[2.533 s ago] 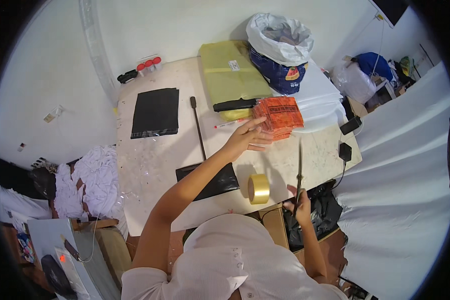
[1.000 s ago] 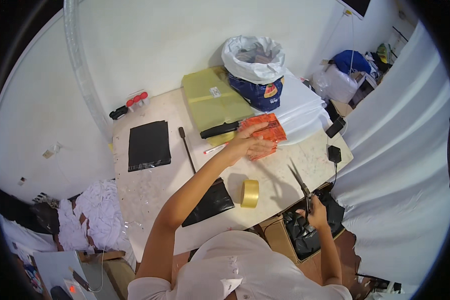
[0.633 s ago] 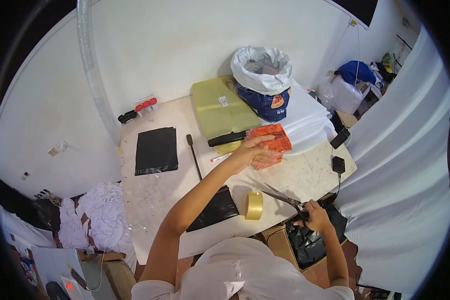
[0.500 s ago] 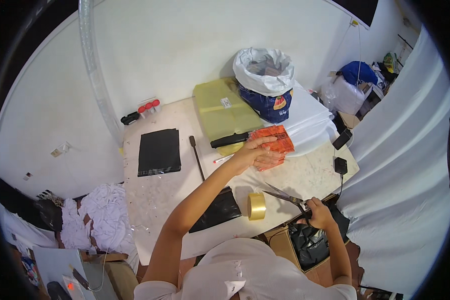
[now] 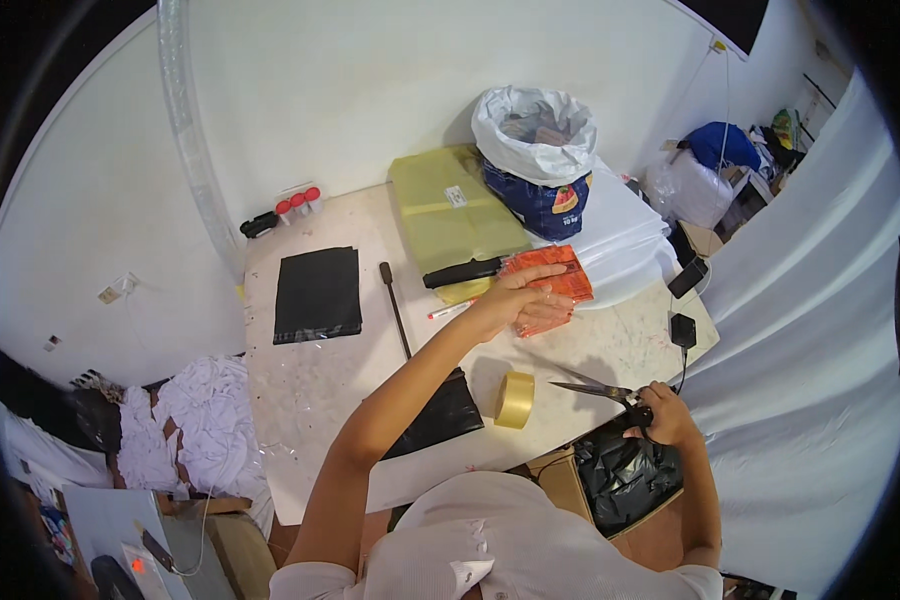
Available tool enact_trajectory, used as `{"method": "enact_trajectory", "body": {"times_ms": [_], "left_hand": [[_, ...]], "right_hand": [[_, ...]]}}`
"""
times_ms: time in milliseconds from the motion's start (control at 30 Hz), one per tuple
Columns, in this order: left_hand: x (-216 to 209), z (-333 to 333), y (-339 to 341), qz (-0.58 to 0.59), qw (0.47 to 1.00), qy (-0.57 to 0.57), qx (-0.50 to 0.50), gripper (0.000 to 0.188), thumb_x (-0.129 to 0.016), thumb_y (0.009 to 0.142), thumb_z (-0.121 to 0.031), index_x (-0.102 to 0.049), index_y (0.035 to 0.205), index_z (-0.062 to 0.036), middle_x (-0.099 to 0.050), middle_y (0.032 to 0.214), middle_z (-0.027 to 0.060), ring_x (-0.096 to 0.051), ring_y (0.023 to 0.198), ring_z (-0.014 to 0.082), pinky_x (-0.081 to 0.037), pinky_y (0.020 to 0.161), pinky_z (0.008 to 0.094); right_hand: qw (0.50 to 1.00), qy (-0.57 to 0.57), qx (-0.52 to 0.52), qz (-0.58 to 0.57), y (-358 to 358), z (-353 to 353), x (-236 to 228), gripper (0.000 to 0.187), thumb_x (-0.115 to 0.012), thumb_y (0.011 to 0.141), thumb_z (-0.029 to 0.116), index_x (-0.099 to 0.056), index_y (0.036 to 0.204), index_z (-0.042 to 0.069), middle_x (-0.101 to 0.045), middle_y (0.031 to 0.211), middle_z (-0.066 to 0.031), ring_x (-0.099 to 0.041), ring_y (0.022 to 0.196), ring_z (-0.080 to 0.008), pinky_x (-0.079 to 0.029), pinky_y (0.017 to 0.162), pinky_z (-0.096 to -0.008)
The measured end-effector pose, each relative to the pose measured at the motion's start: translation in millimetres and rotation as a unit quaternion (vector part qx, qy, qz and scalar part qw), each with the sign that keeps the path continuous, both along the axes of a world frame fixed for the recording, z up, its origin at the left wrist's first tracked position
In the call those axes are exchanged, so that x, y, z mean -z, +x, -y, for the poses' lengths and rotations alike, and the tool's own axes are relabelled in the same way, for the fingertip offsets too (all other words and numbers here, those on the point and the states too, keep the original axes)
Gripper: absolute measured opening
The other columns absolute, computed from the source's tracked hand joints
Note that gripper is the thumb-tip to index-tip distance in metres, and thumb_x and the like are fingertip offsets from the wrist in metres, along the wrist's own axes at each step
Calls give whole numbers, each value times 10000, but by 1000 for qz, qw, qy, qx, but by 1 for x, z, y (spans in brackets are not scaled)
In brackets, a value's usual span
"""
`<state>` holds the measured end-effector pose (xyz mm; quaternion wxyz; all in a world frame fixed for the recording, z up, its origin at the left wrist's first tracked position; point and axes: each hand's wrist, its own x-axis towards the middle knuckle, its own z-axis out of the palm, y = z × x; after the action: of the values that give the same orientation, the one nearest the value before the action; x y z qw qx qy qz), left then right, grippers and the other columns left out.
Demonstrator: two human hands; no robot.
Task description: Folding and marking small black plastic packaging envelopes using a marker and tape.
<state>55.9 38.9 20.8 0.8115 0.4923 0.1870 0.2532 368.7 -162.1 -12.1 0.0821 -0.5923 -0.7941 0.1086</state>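
Observation:
My left hand (image 5: 522, 300) lies with its fingers stretched out over flat orange plastic packets (image 5: 577, 283) on the table. My right hand (image 5: 663, 415) grips a pair of scissors (image 5: 595, 388) by the handles at the table's right front edge. The scissor blades are apart and point left, with nothing between them. A roll of yellowish tape (image 5: 515, 400) stands to the left of the blade tips. Partly under my left forearm is a black plastic bag (image 5: 448, 417). Beside the orange packets lie a black-handled object (image 5: 462, 273) and a white-and-red marker (image 5: 450, 308).
A stack of black bags (image 5: 317, 295) lies at left, near a thin dark rod (image 5: 394, 305). Behind are yellow packaging (image 5: 450, 205), white sheets (image 5: 625, 240) and a blue-and-white sack (image 5: 540, 195). Below the table's right front edge stands a box (image 5: 560, 478) holding black plastic.
My right hand has moved right and slightly up with the scissors, away from the tape roll. My left hand remains on the orange packets. The whole view has shifted slightly.

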Motion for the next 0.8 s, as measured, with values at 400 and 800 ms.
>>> {"method": "enact_trajectory", "body": {"times_ms": [400, 800], "left_hand": [[8, -8, 1, -5, 1000, 23, 6, 429, -429, 938, -191, -345, 1346, -87, -554, 1176, 178, -579, 1050, 230, -461, 890, 314], [7, -10, 0, -6, 1000, 13, 5, 433, -444, 932, -226, -367, 1340, -104, -579, 1155, 141, -591, 1026, 200, -456, 867, 292]], "right_hand": [[999, -25, -11, 21, -26, -30, 7, 594, -785, 533, 449, -544, 897, 46, -542, 881, -104, -536, 878, -320, -452, 748, -382], [999, -48, -17, 20, -43, -51, -2, 566, -801, 525, 399, -541, 878, 41, -553, 858, -107, -568, 823, -326, -461, 703, -392]]}}
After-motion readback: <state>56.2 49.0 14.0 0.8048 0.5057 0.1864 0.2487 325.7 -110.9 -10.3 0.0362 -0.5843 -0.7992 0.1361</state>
